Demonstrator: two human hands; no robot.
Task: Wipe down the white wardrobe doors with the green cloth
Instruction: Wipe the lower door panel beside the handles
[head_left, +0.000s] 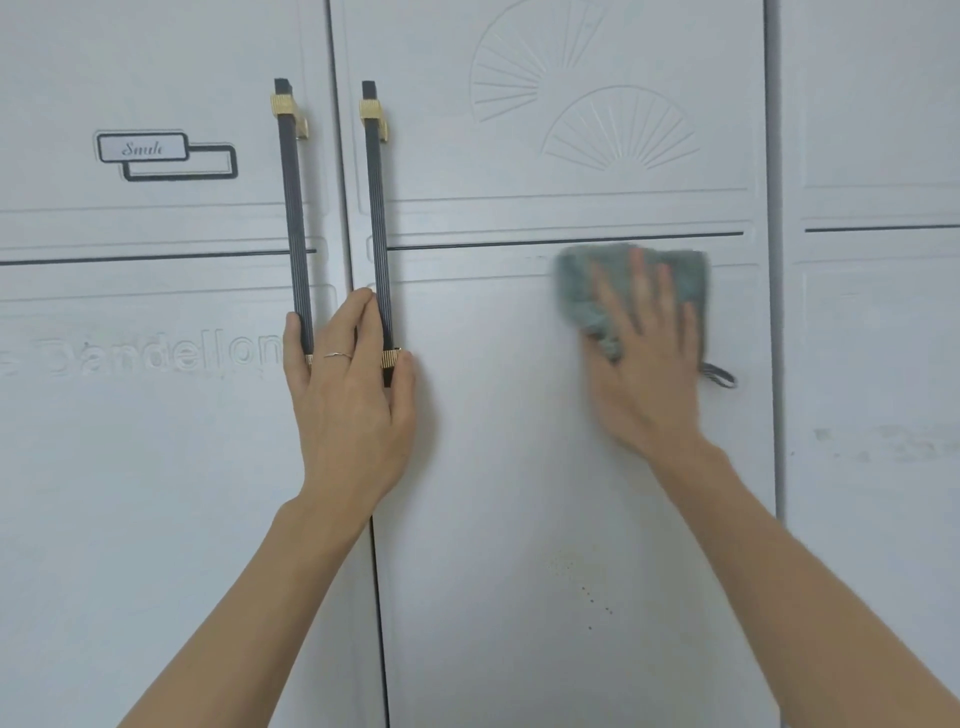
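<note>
White wardrobe doors fill the view; the middle door (519, 467) has embossed fan shapes at its top. My right hand (644, 364) presses the green cloth (582, 291) flat against the middle door just below a dark horizontal line, fingers straight and spread. The cloth is blurred, and a small loop hangs out at its lower right. My left hand (348, 395) lies flat over the gap between the left door (130, 467) and the middle door. Its fingers rest between and beside the lower ends of two dark vertical handles (296, 218).
A third door panel (872, 364) stands at the right, with faint smudges at mid height. Small brown specks mark the middle door lower down. The left door carries a "Smile" label and embossed lettering.
</note>
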